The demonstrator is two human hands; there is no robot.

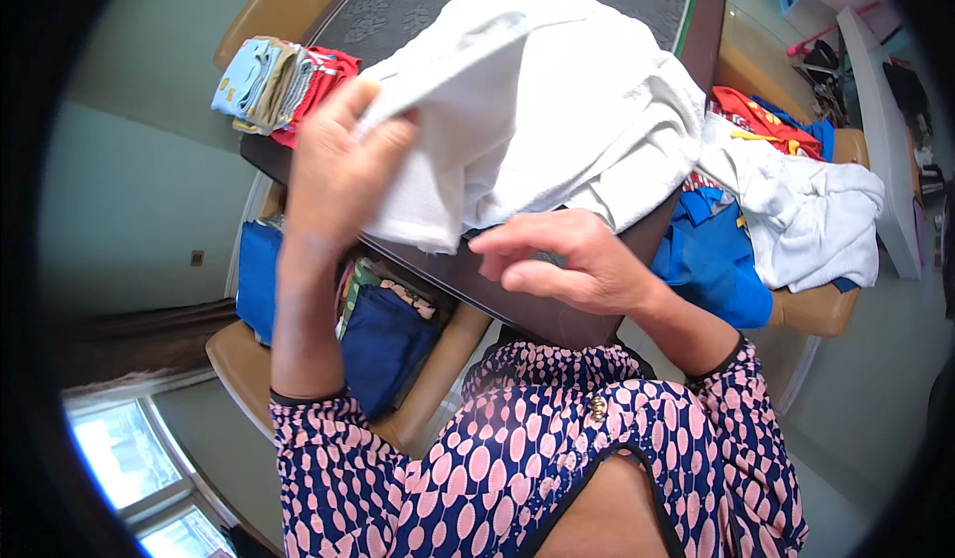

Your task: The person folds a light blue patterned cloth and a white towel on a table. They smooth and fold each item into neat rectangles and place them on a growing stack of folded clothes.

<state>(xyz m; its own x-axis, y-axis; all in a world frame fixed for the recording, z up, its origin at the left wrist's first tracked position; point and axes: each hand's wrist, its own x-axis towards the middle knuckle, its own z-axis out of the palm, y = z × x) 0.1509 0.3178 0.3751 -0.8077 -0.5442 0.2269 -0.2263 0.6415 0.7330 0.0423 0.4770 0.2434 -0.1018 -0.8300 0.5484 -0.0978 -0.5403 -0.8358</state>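
Note:
A white cloth garment or towel [589,103] lies rumpled across the dark table, with soft folds at its right side. My left hand [339,159], slightly blurred, grips its left edge between thumb and fingers and lifts that part off the table. Near the table's front edge hovers my right hand [559,259], thumb and fingers apart, with nothing in it. The cloth's lower hem hangs just beyond those fingertips.
Folded clothes [280,84] are stacked at the table's left corner. The dark table [552,312] has a patterned cover. Below left, a tan chair [440,368] bears folded dark-blue clothes [388,342]. Another chair on the right holds a loose heap with white cloth [813,207] and blue cloth [716,267].

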